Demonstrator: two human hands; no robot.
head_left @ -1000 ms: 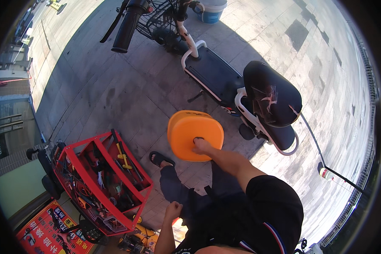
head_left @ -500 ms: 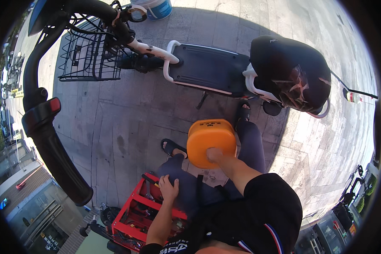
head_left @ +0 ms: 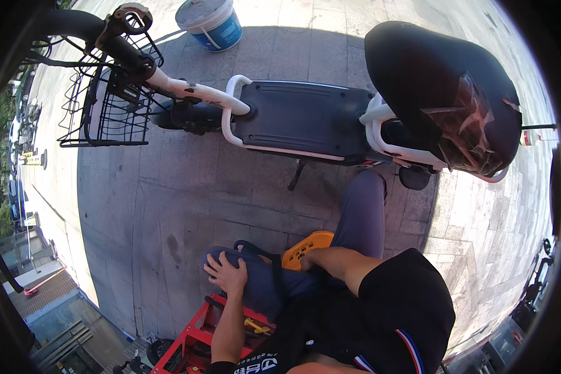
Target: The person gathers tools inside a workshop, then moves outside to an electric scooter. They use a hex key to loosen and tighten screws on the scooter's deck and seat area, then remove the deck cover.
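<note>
My left hand [head_left: 226,272] rests with spread fingers on my bent left knee in grey trousers [head_left: 260,285]. My right hand [head_left: 308,259] grips the orange plastic stool [head_left: 311,239] low between my legs; its fingertips are hidden, and most of the stool is behind my legs. Just beyond my feet stands a white-and-black electric scooter, with a footboard [head_left: 302,115], a torn, taped black seat [head_left: 442,93], a kickstand [head_left: 296,176] and a wire front basket [head_left: 103,106].
A blue-and-white bucket [head_left: 215,28] stands behind the scooter. A red tool cart [head_left: 192,338] is at my left beside the legs, partly hidden. Paving [head_left: 143,212] lies around me, sunlit at both sides, with buildings and parked vehicles at the far left.
The orange stool has moved back under me with my right hand as I lower myself. My left hand has moved onto my knee. The view now faces the scooter side-on.
</note>
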